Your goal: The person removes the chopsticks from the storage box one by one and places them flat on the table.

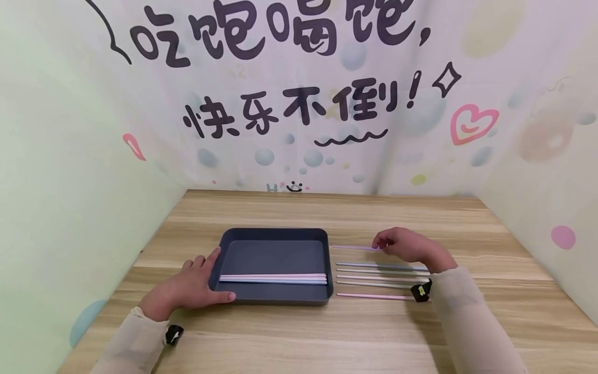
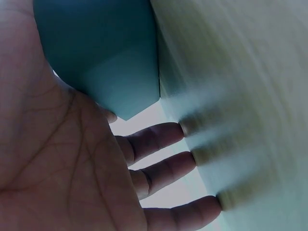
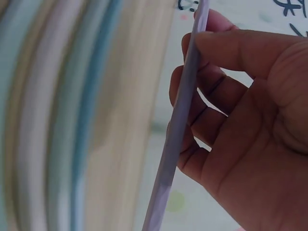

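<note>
Right hand (image 1: 410,246) pinching a purple stick (image 1: 357,248) to the right of a dark tray (image 1: 275,255).
The stick lies beyond a row of sticks (image 1: 374,279) and a nearer pink stick (image 1: 374,296) on the wooden table (image 1: 261,340). The left hand (image 1: 193,284), fingers extended and spread, touches the tray's left side. Several thin sticks (image 1: 273,279) lie together inside the tray, toward its near edge; their exact number is hard to tell.

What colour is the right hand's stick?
The thin stick is light purple, clearest in right wrist view.
</note>
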### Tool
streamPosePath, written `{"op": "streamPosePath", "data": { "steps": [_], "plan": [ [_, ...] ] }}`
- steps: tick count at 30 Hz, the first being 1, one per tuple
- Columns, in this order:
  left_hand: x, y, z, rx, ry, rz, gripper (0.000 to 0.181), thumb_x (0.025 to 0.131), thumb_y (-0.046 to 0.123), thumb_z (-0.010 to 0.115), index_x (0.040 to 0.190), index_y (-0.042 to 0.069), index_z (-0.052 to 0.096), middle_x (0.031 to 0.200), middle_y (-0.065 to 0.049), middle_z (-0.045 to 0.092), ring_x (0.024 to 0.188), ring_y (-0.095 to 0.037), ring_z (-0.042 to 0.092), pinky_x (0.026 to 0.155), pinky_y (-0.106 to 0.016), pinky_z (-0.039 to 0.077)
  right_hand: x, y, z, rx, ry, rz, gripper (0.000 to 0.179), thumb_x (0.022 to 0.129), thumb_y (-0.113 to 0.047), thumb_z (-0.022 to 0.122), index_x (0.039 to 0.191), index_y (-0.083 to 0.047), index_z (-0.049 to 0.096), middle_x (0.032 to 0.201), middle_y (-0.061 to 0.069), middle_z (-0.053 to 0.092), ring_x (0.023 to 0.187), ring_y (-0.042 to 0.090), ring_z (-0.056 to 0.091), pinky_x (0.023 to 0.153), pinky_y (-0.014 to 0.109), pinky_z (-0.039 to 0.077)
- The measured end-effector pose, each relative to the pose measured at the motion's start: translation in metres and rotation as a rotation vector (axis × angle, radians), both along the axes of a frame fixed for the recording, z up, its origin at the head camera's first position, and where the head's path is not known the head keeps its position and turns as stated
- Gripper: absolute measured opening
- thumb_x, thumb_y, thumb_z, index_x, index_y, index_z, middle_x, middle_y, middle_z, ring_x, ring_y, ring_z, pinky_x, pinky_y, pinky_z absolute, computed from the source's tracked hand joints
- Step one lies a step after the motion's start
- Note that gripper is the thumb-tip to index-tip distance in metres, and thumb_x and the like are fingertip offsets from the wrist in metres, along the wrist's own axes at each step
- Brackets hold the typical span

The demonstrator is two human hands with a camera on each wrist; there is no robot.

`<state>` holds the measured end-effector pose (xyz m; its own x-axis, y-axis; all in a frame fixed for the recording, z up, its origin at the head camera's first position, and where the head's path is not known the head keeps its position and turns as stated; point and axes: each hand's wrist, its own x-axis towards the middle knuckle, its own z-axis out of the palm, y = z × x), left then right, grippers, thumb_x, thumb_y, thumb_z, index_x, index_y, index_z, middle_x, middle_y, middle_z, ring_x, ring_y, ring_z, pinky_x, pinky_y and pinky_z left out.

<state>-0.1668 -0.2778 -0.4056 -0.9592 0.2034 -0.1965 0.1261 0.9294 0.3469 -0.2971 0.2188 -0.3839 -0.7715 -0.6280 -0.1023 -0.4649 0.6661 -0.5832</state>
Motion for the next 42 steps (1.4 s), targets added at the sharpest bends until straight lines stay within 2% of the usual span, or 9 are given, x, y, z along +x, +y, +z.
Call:
{"op": "streamPosePath", "data": {
  "steps": [3,7,14,25,37,42],
  "plan": [
    [0.000,0.000,0.000,-0.003,-0.007,0.006,0.124,0.076,0.071,0.071,0.156,-0.004,0.012,0.135,-0.035,0.037,0.124,-0.057,0.034,0.094,-0.063,0.040,-0.001,0.002,-0.006,0.022,-0.021,0.011,0.028,0.087,0.013,0.051,0.100,-0.004,0.068,0.090,0.008,0.060,0.083,0.020,0.050,0.074,0.036,0.042],
    [0.000,0.000,0.000,-0.003,0.002,0.004,0.124,0.076,0.071,0.071,0.156,-0.004,0.012,0.135,-0.036,0.037,0.123,-0.058,0.034,0.094,-0.063,0.040,-0.001,0.003,-0.012,0.058,-0.006,0.029,0.026,0.086,0.012,0.053,0.094,-0.008,0.068,0.084,0.004,0.058,0.078,0.017,0.049,0.071,0.033,0.041],
    [0.001,0.000,0.000,-0.012,0.022,0.000,0.124,0.075,0.071,0.072,0.155,-0.004,0.013,0.132,-0.035,0.039,0.120,-0.055,0.037,0.093,-0.062,0.040,-0.001,0.003,-0.018,0.031,0.006,0.054,0.021,0.086,0.011,0.058,0.092,-0.007,0.068,0.081,0.002,0.057,0.075,0.015,0.049,0.069,0.031,0.041],
    [0.001,0.000,0.000,-0.005,0.014,0.007,0.124,0.075,0.070,0.072,0.155,-0.004,0.013,0.132,-0.034,0.039,0.120,-0.055,0.037,0.093,-0.063,0.041,-0.003,0.003,-0.022,0.053,-0.039,0.026,0.020,0.089,0.009,0.058,0.092,-0.009,0.068,0.078,0.000,0.056,0.073,0.015,0.048,0.068,0.031,0.040],
    [0.000,0.001,0.000,-0.018,0.013,0.015,0.124,0.075,0.071,0.072,0.155,-0.005,0.014,0.134,-0.035,0.039,0.120,-0.052,0.038,0.092,-0.062,0.042,-0.004,0.002,-0.022,0.079,-0.015,0.028,0.019,0.090,0.009,0.057,0.091,-0.008,0.066,0.077,-0.002,0.052,0.072,0.013,0.047,0.068,0.029,0.040],
    [0.000,0.001,0.000,-0.017,0.009,0.012,0.124,0.075,0.071,0.072,0.155,-0.004,0.014,0.134,-0.035,0.038,0.120,-0.053,0.038,0.092,-0.062,0.042,-0.002,0.001,-0.019,0.073,-0.011,0.013,0.023,0.088,0.011,0.055,0.093,-0.008,0.067,0.081,0.000,0.057,0.076,0.015,0.049,0.070,0.032,0.042]
  ]
}}
